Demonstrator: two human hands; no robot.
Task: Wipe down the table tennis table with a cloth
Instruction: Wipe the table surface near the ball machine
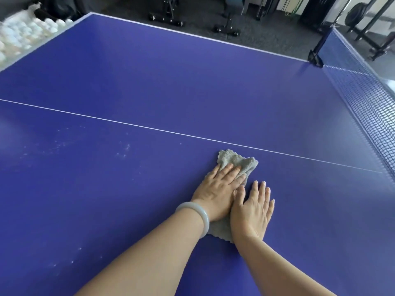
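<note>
A grey cloth [235,161] lies flat on the purple table tennis table [149,82], just on the near side of the white centre line. My left hand [215,191], with a pale bangle on its wrist, presses on the cloth with straight fingers. My right hand [252,208] lies flat beside it, its heel on the cloth's near edge and its fingers on the bare table. Whitish dust specks [124,150] show on the surface to the left of the cloth.
The net [363,99] runs along the right side, clamped at a black post [315,54]. A container of white balls [19,37] sits off the far left corner. Dark gym equipment [226,24] stands on the floor beyond the far edge.
</note>
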